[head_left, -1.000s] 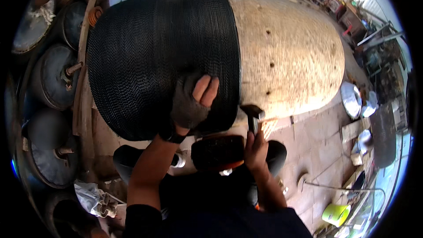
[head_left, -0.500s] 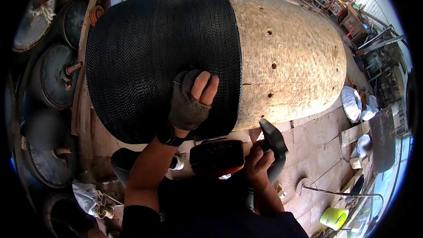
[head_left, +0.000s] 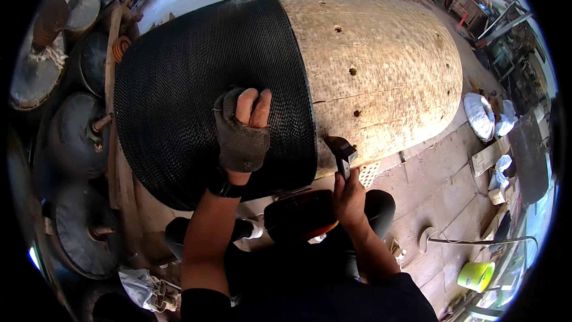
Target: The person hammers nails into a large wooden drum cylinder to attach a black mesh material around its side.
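A big drum lies on its side before me. Its left half is covered in dense black ridged rows (head_left: 179, 77); the right half is a bare, tan, mottled surface (head_left: 393, 59) with small holes and a thin crack. On the black rows rests my left hand (head_left: 243, 134), in a dark fingerless glove, its fingers curled; whatever they may hold is hidden. My right hand (head_left: 350, 200) grips a hammer (head_left: 341, 150) by its handle, the dark head upright near the drum's lower edge, close to the black rows' border. Between my knees sits a dark container (head_left: 298, 217) with an orange-red rim.
Round metal-ended drums (head_left: 86, 238) line the left side, with a wooden plank (head_left: 113, 53) beside them. At right are white wrapped bundles (head_left: 478, 116), a bent metal rod on a round base (head_left: 476, 241) and a yellow-green bucket (head_left: 475, 276). Clutter lines the far right.
My right hand has raised the hammer up and left, from beside my knee to over the drum's bare lower edge. My left hand stays curled on the black rows. The whole view has shifted slightly.
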Demonstrator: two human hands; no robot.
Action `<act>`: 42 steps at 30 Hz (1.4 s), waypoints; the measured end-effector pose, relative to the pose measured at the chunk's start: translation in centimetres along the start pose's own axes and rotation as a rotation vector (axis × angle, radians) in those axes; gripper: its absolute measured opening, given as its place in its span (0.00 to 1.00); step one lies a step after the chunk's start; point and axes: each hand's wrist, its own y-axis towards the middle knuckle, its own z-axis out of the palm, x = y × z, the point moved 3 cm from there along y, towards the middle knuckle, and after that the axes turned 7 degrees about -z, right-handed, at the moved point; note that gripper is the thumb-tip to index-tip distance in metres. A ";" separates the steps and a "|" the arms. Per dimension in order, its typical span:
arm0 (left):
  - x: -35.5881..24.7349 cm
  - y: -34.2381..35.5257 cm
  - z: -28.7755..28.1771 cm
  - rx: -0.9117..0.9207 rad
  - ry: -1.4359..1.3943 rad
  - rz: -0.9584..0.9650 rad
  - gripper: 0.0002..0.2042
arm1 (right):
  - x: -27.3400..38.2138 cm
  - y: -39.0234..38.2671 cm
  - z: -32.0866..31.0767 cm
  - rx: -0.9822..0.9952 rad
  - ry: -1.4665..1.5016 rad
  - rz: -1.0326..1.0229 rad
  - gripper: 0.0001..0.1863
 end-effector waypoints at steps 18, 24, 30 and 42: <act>-11.4 -9.5 -0.6 0.145 -0.567 -0.171 0.28 | -1.4 -6.2 -2.8 0.018 0.098 0.034 0.12; -11.8 -9.7 -0.3 0.246 -0.524 -0.264 0.26 | -1.8 -6.1 -2.8 0.001 0.165 -0.027 0.12; -12.6 -8.1 -0.2 0.376 -0.588 -0.425 0.31 | -1.0 -6.0 -2.8 -0.002 0.191 -0.039 0.13; -13.4 -8.1 1.0 0.188 -0.353 -0.296 0.37 | 0.0 -5.0 -3.0 -0.059 0.192 -0.109 0.13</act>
